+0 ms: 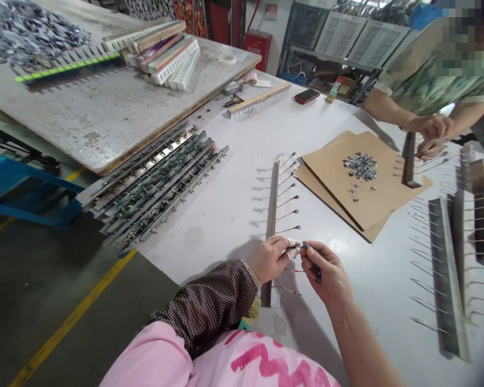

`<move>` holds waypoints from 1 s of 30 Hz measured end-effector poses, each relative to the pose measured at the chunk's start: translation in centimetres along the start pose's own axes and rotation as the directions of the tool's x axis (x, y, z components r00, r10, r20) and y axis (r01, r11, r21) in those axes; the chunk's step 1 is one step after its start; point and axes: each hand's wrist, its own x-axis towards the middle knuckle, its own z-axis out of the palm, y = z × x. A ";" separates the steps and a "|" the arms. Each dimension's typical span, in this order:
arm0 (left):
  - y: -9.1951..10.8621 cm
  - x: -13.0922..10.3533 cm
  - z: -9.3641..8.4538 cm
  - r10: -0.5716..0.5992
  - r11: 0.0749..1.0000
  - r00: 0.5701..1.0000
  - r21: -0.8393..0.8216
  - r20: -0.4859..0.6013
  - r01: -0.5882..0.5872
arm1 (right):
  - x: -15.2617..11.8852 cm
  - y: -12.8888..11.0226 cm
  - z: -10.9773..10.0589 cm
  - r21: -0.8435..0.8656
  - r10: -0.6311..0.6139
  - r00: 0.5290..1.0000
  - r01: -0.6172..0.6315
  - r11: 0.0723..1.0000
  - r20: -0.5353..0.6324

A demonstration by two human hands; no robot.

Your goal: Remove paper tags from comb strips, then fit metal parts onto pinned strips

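Note:
A metal bar (273, 199) with thin wire prongs along it stands on the white table in front of me. Its farther prongs carry small dark grey tips (294, 197); the nearest prongs (288, 290) are bare wire. My left hand (268, 260), with white wrapping on its fingers, reaches over the bar and pinches one prong near its end. From the right, my right hand (326, 269) holds a small dark grey piece between thumb and forefinger at that prong's end. More dark pieces (316, 272) are tucked in its curled fingers.
A pile of small grey pieces (361, 166) lies on brown cardboard (339, 193). Across the table, a co-worker's hands (431, 134) work at another bar (410, 161). Pronged bars (447, 274) lie right; stacked metal strips (157, 183) lie left. A phone (307, 95) rests farther back.

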 end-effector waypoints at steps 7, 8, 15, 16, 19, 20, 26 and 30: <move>0.1 0.0 -0.2 -0.009 1.000 1.000 0.019 0.008 0.009 | 0.1 0.4 0.0 0.026 0.018 1.000 -0.018 0.999 0.017; 0.1 0.0 -0.2 -0.006 1.000 1.000 0.014 0.006 0.006 | 0.1 0.4 0.0 0.026 0.021 0.999 -0.022 0.999 0.023; -0.1 -0.1 -0.1 -0.009 1.000 1.000 -0.020 0.011 0.010 | 0.2 0.6 0.0 0.017 0.024 0.999 -0.025 1.000 0.047; -0.1 -0.1 -0.1 -0.014 1.000 1.000 -0.024 0.013 0.014 | 0.3 0.7 0.0 0.013 0.028 0.998 -0.029 1.000 0.048; -0.2 -0.2 -0.1 -0.024 1.000 1.000 -0.019 0.019 0.024 | 0.3 0.8 -0.2 -0.010 0.038 0.998 -0.037 0.999 0.053; -0.2 -0.2 0.0 -0.028 1.000 0.999 -0.010 0.024 0.028 | 0.3 0.8 -0.3 -0.023 0.043 0.997 -0.041 0.999 0.062; -0.6 -0.3 0.1 0.004 0.992 0.997 0.123 0.072 -0.013 | 0.4 0.2 -0.6 -0.075 0.046 0.989 -0.036 0.997 0.143; -0.8 -0.4 0.3 0.017 0.987 0.997 0.156 0.077 -0.028 | 0.8 0.2 -0.3 -0.143 0.007 0.989 0.014 0.990 0.146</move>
